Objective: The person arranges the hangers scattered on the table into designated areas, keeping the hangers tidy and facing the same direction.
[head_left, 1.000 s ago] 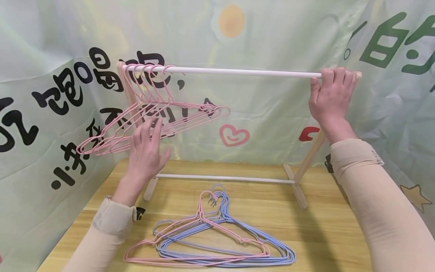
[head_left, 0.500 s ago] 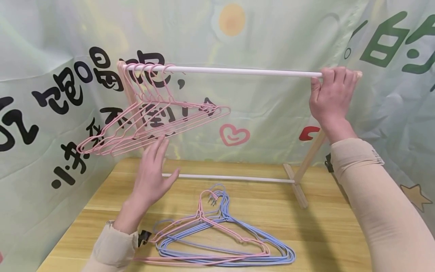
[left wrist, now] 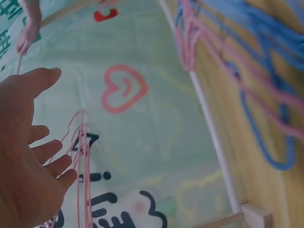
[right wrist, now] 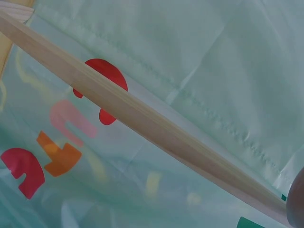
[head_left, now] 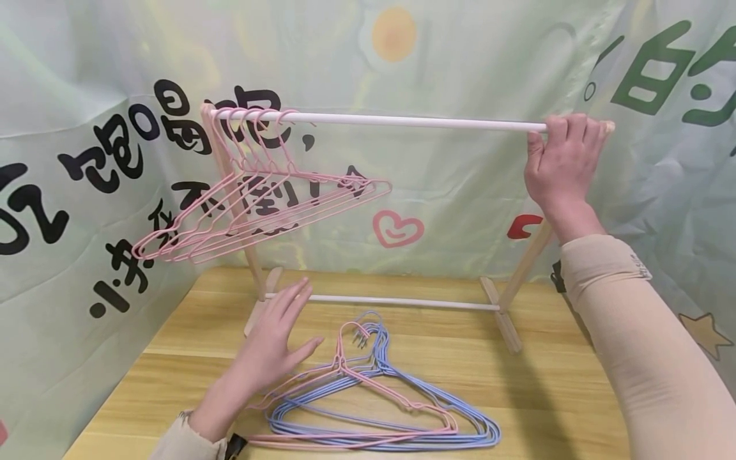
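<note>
At the far left, a pale green fabric backdrop [head_left: 43, 306] carries bold black characters. In front of it, several pink wire clothes hangers [head_left: 271, 171] hang by their hooks, bunched at the left end of a slim white upper rod [head_left: 402, 120], next to a pale wooden left post [head_left: 253, 268]. Below them, the person's left hand [head_left: 270, 345] is free of any object, its fingers loosely extended and its thumb spread apart. It hovers just beside a pile on a light wood-grain table [head_left: 172, 358]: blue wire clothes hangers [head_left: 379, 351], stacked, with pink wire [head_left: 374, 384] of the same hanger shape lying across them; the overlap hides the exact count. Behind the pile, a thin white lower rod [head_left: 382, 301] runs between the rack's feet. At the right, the person's right hand [head_left: 566, 163] grasps the upper rod near its end, knuckles uppermost, above a pale wooden right post [head_left: 524, 265]. A beige sleeve [head_left: 650, 332] covers that forearm.
</note>
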Demonstrator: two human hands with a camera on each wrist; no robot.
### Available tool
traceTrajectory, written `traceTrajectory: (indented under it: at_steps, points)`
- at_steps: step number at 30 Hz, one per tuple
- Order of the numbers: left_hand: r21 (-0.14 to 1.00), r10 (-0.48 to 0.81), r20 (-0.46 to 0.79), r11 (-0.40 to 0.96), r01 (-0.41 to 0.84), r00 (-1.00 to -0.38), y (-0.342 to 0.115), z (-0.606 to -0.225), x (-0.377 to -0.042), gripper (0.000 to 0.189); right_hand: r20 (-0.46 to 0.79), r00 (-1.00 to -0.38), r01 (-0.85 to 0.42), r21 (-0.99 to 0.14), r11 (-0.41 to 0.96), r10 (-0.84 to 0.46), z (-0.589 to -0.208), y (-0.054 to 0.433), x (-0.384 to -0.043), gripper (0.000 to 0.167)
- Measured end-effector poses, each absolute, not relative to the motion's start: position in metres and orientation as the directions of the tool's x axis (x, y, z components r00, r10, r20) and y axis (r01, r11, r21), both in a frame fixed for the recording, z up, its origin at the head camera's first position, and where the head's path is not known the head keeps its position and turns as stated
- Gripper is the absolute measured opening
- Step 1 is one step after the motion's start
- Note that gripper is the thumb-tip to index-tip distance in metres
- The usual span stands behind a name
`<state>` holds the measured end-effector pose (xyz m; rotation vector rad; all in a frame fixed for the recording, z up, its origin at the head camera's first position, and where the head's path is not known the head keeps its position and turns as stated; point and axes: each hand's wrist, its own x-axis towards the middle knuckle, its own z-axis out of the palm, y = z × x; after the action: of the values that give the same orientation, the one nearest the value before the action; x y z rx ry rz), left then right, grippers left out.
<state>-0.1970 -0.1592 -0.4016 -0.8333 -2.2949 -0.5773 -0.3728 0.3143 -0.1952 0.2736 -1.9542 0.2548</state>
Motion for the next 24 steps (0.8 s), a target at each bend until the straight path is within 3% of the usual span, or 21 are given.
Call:
traceTrajectory:
  at_steps: [9, 24]
  points:
    - [0.216, 0.527, 0.472, 0.708, 0.672, -0.707, -0.158, -0.427, -0.175, 0.093, 0.92, -0.385, -0.306, -0.055, 0.95, -0.07, -0.195, 0.314, -0.371, 0.054]
    - [0.306, 0.622, 0.097, 0.724, 0.618, -0.777, -0.165, -0.461, -0.149, 0.091, 0.92, -0.385, -0.309, -0.055, 0.95, -0.072, -0.195, 0.314, -0.372, 0.055]
